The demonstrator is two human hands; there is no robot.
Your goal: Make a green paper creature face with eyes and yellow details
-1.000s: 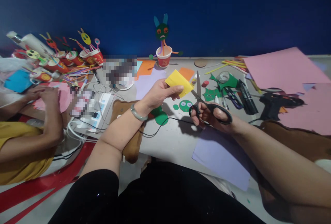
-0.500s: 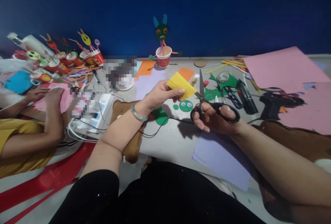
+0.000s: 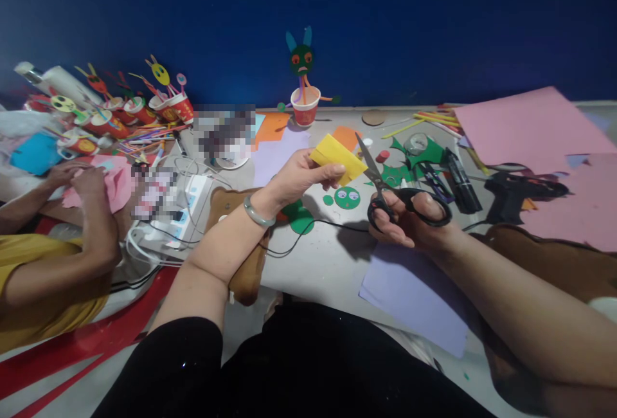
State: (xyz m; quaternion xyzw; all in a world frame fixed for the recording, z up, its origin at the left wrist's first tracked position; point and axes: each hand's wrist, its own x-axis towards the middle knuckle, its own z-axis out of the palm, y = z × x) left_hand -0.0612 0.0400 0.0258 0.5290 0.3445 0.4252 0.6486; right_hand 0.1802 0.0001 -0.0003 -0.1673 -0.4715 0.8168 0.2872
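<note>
The person wears a black top (image 3: 299, 366). It is plain and very dark, so its folds are hard to see. The left sleeve (image 3: 168, 360) is black too. It is short and stops above the elbow, with a round edge. It has a tiny bright dot, and the top has one too. The left wrist (image 3: 273, 196) has a bangle (image 3: 259, 213), a thick, smooth, pale gray-green ring. The right forearm (image 3: 511, 296) is bare.

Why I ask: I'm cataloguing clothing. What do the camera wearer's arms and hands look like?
A short black fabric sleeve ends above the left elbow; a round grey-green bangle circles the left wrist. The left hand and right hand are gloveless. The right forearm is bare, any sleeve unseen.
</note>
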